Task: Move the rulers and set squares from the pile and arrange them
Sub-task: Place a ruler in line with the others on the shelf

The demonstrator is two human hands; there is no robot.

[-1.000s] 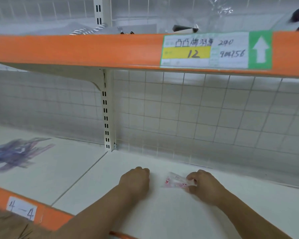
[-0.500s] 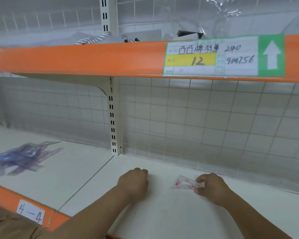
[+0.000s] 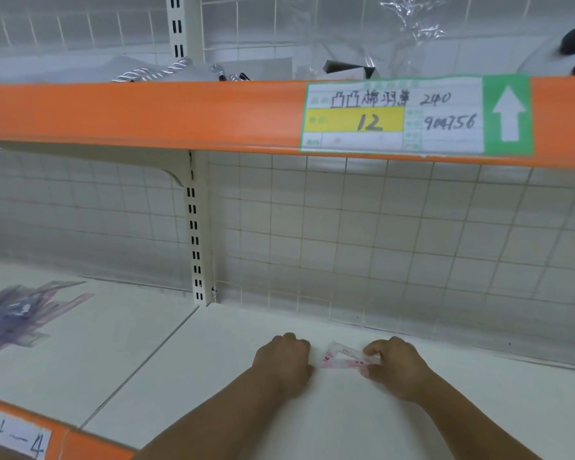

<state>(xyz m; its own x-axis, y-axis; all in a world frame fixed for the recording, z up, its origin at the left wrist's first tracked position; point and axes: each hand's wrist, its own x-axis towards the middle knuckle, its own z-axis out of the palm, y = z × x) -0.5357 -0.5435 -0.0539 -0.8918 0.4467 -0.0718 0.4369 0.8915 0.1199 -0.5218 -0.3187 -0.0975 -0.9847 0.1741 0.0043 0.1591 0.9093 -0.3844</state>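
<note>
In the head view, your right hand (image 3: 395, 366) pinches the set square (image 3: 344, 358) flat on the shelf (image 3: 346, 426), apparently to align it, your left hand (image 3: 283, 360) rests just beside it, curled on nothing visible, with the pile (image 3: 17, 317) well apart leftward.

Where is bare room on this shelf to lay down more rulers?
Bare shelf lies between the purple pile and the left hand, and right of the right hand along the wire grid. Crowded: between the hands, where the right hand pinches the pink set square.
</note>
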